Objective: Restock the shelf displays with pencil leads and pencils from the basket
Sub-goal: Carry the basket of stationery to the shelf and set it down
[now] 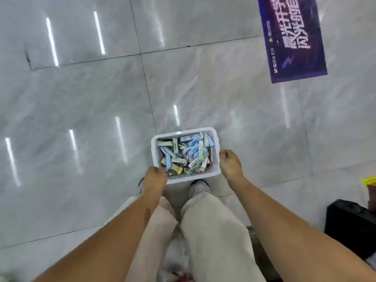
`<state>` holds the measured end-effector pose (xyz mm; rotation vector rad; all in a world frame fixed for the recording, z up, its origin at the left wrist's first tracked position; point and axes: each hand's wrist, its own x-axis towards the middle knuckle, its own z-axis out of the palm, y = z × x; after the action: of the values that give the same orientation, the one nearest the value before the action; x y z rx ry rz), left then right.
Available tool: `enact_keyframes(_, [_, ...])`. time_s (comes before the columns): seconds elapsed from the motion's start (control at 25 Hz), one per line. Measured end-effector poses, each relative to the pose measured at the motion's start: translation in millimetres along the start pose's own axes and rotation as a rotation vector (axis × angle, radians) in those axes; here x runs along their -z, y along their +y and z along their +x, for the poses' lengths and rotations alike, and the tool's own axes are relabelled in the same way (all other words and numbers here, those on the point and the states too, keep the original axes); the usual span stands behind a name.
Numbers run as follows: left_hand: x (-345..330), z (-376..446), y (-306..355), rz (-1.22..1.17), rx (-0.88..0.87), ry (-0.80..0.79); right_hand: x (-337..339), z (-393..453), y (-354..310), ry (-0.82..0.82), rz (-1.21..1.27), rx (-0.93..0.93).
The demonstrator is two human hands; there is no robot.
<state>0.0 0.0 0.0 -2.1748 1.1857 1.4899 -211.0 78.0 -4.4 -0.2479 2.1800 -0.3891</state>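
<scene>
A white plastic basket (184, 130) sits low over the grey tiled floor, just ahead of my feet. It is filled with several small packs of pencil leads (184, 155) in blue, green, yellow and dark colours. My left hand (156, 176) grips the basket's near-left corner, fingers curled over the rim. My right hand (230, 162) holds the right rim with curled fingers. No shelf is in view.
Glossy grey floor tiles (81, 98) spread ahead and to the left. A purple floor banner (293, 37) lies at the upper right. A black case (352, 224) and some yellow items (369, 181) sit at the right edge. My legs in beige trousers (213, 231) are below.
</scene>
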Motion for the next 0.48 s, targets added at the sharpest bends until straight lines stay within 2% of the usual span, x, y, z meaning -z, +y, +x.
enact_keyframes(0.28, [-58.6,131.1,-16.9,-0.174,0.130,0.060,-65.2,119.3,51.2,-0.012,0.012,-0.133])
enact_keyframes(0.36, [-62.3,150.9,-16.7,-0.258,0.132,0.008,-73.5,136.9,54.3,0.000,0.047,-0.138])
enact_keyframes(0.48, [-55.4,158.4,-14.7,-0.263,0.141,0.033,-73.2,141.0,48.9,0.030,0.039,-0.146])
